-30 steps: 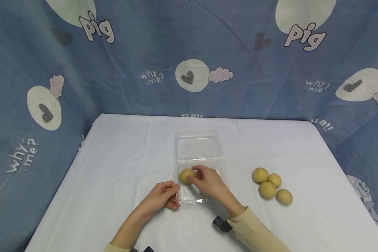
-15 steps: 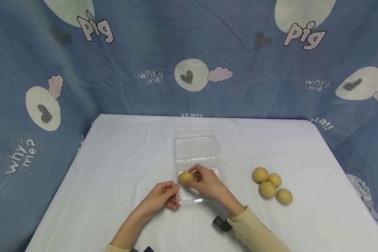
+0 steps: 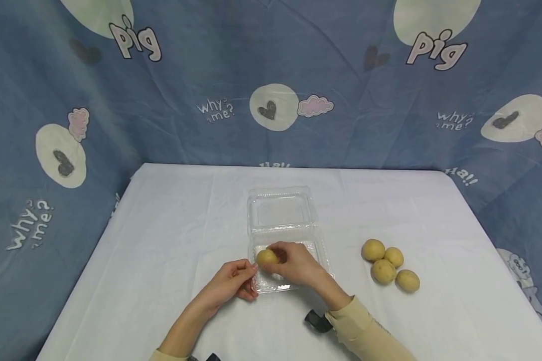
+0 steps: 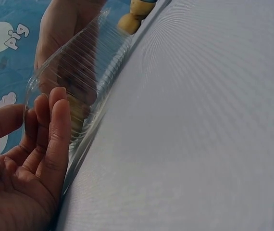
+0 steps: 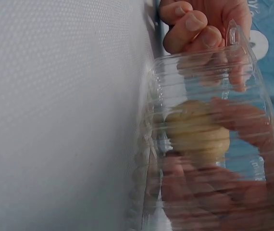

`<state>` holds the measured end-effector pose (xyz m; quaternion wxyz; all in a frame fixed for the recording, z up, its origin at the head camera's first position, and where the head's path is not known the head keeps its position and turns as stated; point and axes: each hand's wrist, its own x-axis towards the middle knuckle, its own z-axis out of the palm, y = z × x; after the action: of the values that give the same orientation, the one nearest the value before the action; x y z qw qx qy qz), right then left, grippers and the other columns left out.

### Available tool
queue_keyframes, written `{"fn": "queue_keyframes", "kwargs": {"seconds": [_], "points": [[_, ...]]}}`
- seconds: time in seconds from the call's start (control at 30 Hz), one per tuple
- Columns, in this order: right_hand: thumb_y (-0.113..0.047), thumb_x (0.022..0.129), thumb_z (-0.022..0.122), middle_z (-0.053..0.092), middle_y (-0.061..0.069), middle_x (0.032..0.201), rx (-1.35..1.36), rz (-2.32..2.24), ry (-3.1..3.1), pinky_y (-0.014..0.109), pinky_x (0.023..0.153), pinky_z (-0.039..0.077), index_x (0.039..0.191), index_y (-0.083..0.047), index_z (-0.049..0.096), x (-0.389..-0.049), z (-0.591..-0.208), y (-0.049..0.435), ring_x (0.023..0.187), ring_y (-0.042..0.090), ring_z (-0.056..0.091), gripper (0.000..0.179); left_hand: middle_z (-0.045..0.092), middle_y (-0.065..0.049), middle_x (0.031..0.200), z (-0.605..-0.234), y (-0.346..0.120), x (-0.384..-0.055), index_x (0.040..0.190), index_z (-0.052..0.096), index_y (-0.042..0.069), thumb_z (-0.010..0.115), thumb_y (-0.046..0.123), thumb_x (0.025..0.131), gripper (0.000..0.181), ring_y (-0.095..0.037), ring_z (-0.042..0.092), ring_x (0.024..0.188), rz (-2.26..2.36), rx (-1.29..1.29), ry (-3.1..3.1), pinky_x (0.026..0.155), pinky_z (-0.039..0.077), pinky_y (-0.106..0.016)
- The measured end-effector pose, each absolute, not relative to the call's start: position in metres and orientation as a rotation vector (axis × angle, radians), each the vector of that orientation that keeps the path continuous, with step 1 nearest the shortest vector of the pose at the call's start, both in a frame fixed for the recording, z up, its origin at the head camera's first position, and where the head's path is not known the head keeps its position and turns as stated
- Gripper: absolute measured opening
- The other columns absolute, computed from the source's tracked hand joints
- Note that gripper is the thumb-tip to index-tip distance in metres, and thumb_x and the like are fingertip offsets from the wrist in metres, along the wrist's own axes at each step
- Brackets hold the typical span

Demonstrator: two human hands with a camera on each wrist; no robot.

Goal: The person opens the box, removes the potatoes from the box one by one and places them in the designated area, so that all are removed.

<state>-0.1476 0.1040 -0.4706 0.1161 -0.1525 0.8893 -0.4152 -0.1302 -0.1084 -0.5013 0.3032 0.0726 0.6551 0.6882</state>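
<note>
A clear plastic clamshell container point(image 3: 282, 193) lies open on the white-covered table, its lid flat toward the back. My left hand point(image 3: 231, 282) pinches the front left rim of its base between thumb and fingers. Inside the base, my right hand point(image 3: 296, 264) holds a round yellow potato point(image 3: 265, 257) by thumb and fingers at the left side. Through the ribbed clear wall in the right wrist view, the potato point(image 5: 199, 132) shows close to the container's bottom. In the left wrist view the wall partly veils the right hand.
Several more potatoes point(image 3: 383, 272) sit in a loose cluster to the right of the container. A blue printed cloth point(image 3: 171, 125) hangs behind the table's back edge. A black wrist-camera piece point(image 3: 318, 321) sits beside the right sleeve.
My right hand has come slightly nearer the front with the potato, staying inside the base's left side. The container has shifted slightly left; my left hand keeps its place on the rim.
</note>
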Motion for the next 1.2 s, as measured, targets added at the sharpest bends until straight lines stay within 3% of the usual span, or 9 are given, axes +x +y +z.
{"fn": "queue_keyframes", "kwargs": {"seconds": [0.73,1.2], "points": [[-0.018,0.083,0.078,0.07,0.01,0.097,-0.518,-1.45,2.569,0.024,0.069,0.057,0.115,-0.006,0.066,-0.136,-0.465,0.119,0.081,0.02,0.069,0.036,0.065,-0.01,0.072,-0.501,-0.109,-0.131,0.088,0.053,0.0,0.059,0.032,0.099,0.034,-0.021,0.067,0.066,1.814,0.181,1.743,0.062,0.06,-0.031],[-0.019,0.085,0.077,0.07,0.006,0.103,-0.592,-1.513,2.552,0.03,0.076,0.058,0.117,-0.006,0.065,-0.124,-0.459,0.13,0.086,0.018,0.068,0.036,0.064,-0.009,0.07,-0.501,-0.109,-0.13,0.085,0.053,0.002,0.059,0.031,0.1,0.033,-0.019,0.066,0.065,1.823,0.19,1.742,0.06,0.06,-0.03]]}}
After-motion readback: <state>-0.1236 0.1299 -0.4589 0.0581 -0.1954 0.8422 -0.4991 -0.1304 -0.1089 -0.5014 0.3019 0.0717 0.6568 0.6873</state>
